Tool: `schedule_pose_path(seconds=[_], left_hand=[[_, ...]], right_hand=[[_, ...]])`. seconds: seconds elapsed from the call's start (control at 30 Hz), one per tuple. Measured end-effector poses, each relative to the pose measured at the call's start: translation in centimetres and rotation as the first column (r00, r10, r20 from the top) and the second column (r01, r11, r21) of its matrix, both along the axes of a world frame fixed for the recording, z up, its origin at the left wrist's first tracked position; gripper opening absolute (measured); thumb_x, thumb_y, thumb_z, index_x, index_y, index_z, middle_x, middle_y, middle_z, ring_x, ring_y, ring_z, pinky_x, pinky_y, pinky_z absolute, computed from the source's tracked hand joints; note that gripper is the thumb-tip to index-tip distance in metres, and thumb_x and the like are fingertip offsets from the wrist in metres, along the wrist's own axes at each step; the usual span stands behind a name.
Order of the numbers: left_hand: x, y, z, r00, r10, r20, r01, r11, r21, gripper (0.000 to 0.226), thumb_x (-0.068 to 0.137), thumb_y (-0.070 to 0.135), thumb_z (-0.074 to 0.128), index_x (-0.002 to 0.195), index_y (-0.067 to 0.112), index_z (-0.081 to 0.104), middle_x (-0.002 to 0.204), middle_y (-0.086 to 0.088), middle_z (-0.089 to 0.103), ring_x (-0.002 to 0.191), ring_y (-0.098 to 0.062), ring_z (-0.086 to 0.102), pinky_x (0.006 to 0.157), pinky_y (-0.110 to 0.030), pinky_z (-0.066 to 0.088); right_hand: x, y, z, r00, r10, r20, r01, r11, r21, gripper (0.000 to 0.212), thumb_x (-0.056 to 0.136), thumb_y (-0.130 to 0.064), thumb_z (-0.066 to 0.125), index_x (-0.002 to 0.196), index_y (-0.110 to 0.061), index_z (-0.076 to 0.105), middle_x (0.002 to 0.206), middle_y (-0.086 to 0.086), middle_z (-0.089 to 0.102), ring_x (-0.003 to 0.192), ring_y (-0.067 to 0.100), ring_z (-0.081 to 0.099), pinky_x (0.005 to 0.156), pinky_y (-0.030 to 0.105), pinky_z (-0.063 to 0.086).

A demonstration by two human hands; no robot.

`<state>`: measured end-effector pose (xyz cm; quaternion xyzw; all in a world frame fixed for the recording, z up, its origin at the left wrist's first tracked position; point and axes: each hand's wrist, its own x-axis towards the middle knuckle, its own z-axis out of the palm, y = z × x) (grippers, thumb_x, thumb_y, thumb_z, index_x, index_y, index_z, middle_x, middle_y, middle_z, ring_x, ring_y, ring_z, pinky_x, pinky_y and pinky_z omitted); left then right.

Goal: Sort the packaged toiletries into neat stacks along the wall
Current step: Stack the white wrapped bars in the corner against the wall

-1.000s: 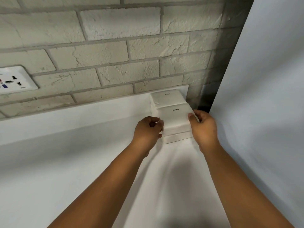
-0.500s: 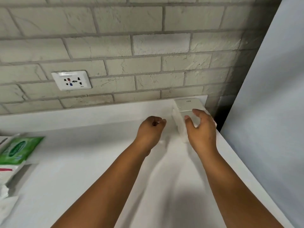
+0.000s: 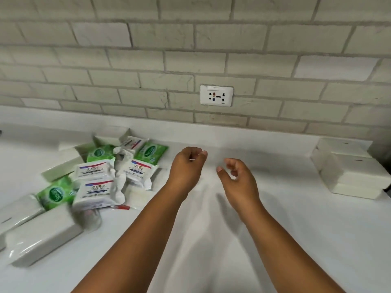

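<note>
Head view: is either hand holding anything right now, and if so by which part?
Nothing is held. The left hand and right hand hover loosely curled above the counter, apart from every package.

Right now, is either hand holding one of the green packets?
No, the left hand and right hand hover empty over the white counter, apart from the green packets.

Wall (image 3: 148, 60): rough matt brick, pale grey, sunken mortar joints. Counter (image 3: 275, 240): smooth white, slight sheen. Socket (image 3: 216, 96): smooth glossy white plastic. White boxes (image 3: 351, 172): matt card by the look, flat faces. Green packs (image 3: 151, 152) and Dove packs (image 3: 93, 190): thin printed film, glossy, crinkled at the ends. Near-left packs (image 3: 40, 237): clear shiny wrap over white.
</note>
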<state>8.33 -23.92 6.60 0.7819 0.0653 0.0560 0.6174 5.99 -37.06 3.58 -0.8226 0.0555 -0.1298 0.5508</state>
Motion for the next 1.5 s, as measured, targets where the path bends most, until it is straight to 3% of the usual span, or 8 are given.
schedule_pose_path(seconds=[0.2,0.3,0.4,0.67,0.83,1.2,1.37,1.5], left_hand=[[-2.8,14.4,0.0,0.995,0.094,0.015,-0.095,0.991,0.099,0.020,0.091,0.036,0.059,0.104,0.021,0.064,0.096,0.008,0.064,0.081,-0.007,0.059,0.061,-0.019,0.041],[-4.0,22.0,-0.5,0.995,0.099,0.007,-0.099,0.973,0.209,0.023,0.091,0.035,0.061,0.107,0.019,0.065,0.102,0.003,0.066,0.078,-0.008,0.059,0.066,-0.022,0.043],[-5.6,28.7,-1.7,0.993,0.053,-0.105,-0.008,0.923,0.386,0.035,0.087,0.041,0.064,0.116,0.021,0.062,0.116,0.001,0.062,0.094,-0.012,0.061,0.077,-0.026,0.046],[-10.6,39.1,-4.4,0.932,-0.058,-0.358,0.350,0.408,0.843,0.102,0.057,0.084,0.059,0.140,0.029,0.038,0.138,0.005,0.044,0.124,-0.018,0.040,0.099,-0.034,0.040],[-11.6,39.9,-6.0,0.954,-0.091,-0.286,0.300,0.286,0.910,0.112,0.050,0.090,0.053,0.141,0.027,0.036,0.138,0.009,0.037,0.129,-0.016,0.029,0.101,-0.034,0.028],[-11.7,39.3,-7.2,0.975,-0.200,-0.094,0.163,0.361,0.918,0.100,0.051,0.074,0.060,0.134,0.020,0.048,0.133,0.005,0.045,0.122,-0.019,0.040,0.095,-0.035,0.033],[-11.2,37.2,-6.2,0.952,-0.298,-0.069,0.202,0.442,0.874,0.100,0.054,0.066,0.067,0.139,0.024,0.038,0.137,0.007,0.036,0.126,-0.015,0.038,0.095,-0.031,0.035],[-10.3,34.4,-5.8,0.925,-0.378,-0.041,0.225,0.455,0.862,0.100,0.051,0.066,0.065,0.138,0.025,0.040,0.136,0.010,0.035,0.126,-0.014,0.039,0.098,-0.032,0.040]], right_hand=[[-1.3,13.4,-0.1,0.989,0.138,-0.053,-0.134,0.989,0.069,0.028,0.090,-0.032,0.062,0.117,-0.028,0.057,0.118,-0.009,0.057,0.106,0.009,0.054,0.089,0.023,0.042],[-2.1,20.4,-0.6,0.975,0.210,-0.078,-0.202,0.975,0.093,0.028,0.088,-0.030,0.064,0.115,-0.026,0.059,0.116,-0.010,0.059,0.104,0.009,0.056,0.088,0.023,0.045],[-3.1,25.9,-1.4,0.950,0.286,-0.121,-0.276,0.956,0.097,0.028,0.088,-0.030,0.064,0.116,-0.026,0.058,0.115,-0.010,0.059,0.105,0.009,0.057,0.091,0.026,0.047],[-5.0,33.4,-4.6,0.871,0.372,-0.321,-0.409,0.911,-0.055,0.031,0.086,-0.033,0.066,0.115,-0.023,0.059,0.109,-0.008,0.060,0.101,0.009,0.057,0.087,0.024,0.044],[-5.4,34.3,-5.9,0.873,0.330,-0.359,-0.404,0.902,-0.152,0.027,0.084,-0.038,0.067,0.104,-0.022,0.063,0.097,-0.006,0.063,0.090,0.013,0.059,0.078,0.027,0.046],[-7.0,33.3,-6.3,0.910,0.310,-0.274,-0.336,0.941,-0.050,0.015,0.084,-0.034,0.068,0.096,-0.024,0.067,0.092,-0.009,0.067,0.086,0.007,0.062,0.078,0.027,0.050],[-8.1,30.6,-6.6,0.936,0.253,-0.245,-0.206,0.957,0.203,0.022,0.081,-0.034,0.072,0.101,-0.033,0.064,0.101,-0.015,0.068,0.098,0.004,0.062,0.084,0.028,0.052],[-8.5,27.8,-6.3,0.931,0.253,-0.262,-0.108,0.879,0.465,0.027,0.080,-0.022,0.074,0.105,-0.026,0.065,0.104,-0.006,0.069,0.100,0.016,0.066,0.085,0.039,0.056]])
